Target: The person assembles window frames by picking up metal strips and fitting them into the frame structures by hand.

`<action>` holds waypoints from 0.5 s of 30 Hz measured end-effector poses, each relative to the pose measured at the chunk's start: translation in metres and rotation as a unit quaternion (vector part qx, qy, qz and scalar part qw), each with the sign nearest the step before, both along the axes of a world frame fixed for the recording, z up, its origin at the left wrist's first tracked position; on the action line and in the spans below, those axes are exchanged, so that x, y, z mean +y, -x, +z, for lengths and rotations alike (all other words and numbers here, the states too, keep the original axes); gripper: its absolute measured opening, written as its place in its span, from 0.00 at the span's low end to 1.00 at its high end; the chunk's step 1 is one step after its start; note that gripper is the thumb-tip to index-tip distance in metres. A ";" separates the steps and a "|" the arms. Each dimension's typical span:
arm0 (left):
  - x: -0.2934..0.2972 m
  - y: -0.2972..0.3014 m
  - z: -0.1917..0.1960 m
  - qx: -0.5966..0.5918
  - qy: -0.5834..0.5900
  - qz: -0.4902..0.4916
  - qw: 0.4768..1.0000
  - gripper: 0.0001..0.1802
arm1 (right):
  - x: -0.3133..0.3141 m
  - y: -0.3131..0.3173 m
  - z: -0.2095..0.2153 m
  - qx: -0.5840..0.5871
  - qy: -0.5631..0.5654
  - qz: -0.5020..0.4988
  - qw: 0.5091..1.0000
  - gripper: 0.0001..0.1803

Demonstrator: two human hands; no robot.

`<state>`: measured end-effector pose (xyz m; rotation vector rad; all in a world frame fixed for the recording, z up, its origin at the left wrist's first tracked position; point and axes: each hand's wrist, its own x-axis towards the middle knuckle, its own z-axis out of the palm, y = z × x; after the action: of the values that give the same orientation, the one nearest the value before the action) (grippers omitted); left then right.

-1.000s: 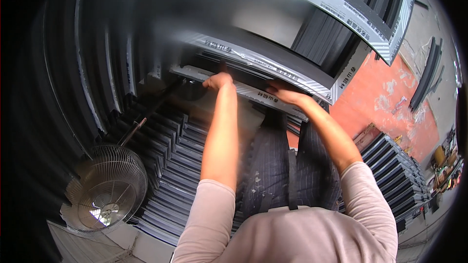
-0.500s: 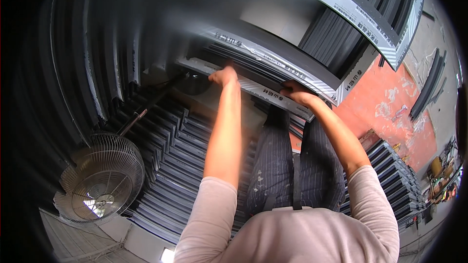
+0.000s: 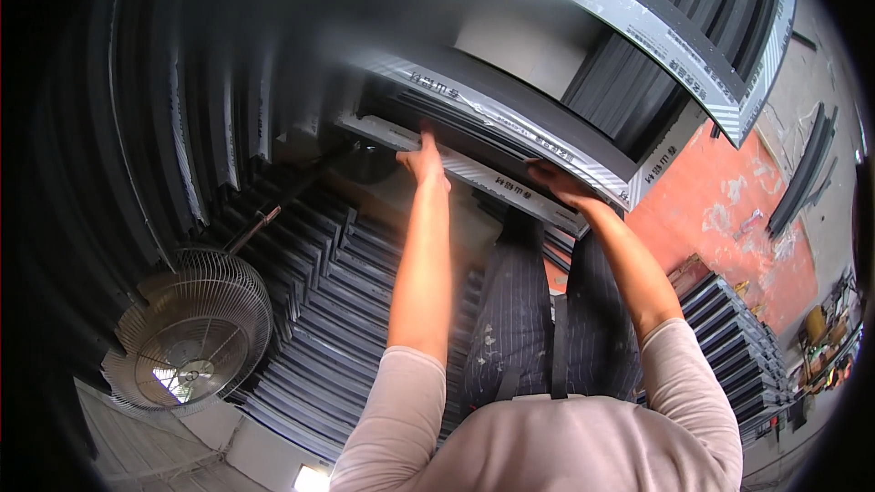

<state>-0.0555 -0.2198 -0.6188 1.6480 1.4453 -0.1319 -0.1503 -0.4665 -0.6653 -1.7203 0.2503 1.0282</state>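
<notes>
A dark grey metal window or door frame (image 3: 492, 179), its near face covered with whitish printed film, lies across in front of my thighs. My left hand (image 3: 425, 164) is on its near rail, left of the middle, with the index finger pointing forward over the rail and the thumb out to the left. Further right, my right hand (image 3: 558, 184) hooks its fingers over the same rail, and the fingertips reach into the shadowed inside. Just beyond the rail sits another film-covered frame (image 3: 538, 138), close against it. The undersides of both hands' grips are hidden.
A round wire-caged fan (image 3: 191, 337) stands at the left. Stacked dark frames (image 3: 337, 337) fill the lower left, and more frames (image 3: 729, 337) are piled at the right. A large frame (image 3: 638, 23) rises at the far right. Loose dark strips (image 3: 807, 169) lie on the floor.
My left hand has come slightly nearer on the rail, and its index finger now shows straighter. My right hand keeps its hold. The view has shifted a little.
</notes>
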 end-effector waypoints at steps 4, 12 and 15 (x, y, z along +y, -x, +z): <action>0.003 -0.002 -0.004 0.023 0.004 -0.011 1.000 0.53 | -0.003 -0.006 0.000 -0.096 0.067 0.001 0.993 0.28; -0.017 -0.020 0.011 0.036 0.010 0.064 0.997 0.53 | 0.004 -0.029 0.047 -0.109 0.152 0.110 0.976 0.29; -0.033 -0.026 0.000 0.055 -0.015 0.069 0.996 0.51 | -0.009 -0.013 0.026 -0.229 0.139 0.069 0.961 0.23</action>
<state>-0.0297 -0.2526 -0.6188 1.5793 1.6480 -0.1256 -0.1376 -0.4756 -0.6396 -2.2023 -0.0279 0.6841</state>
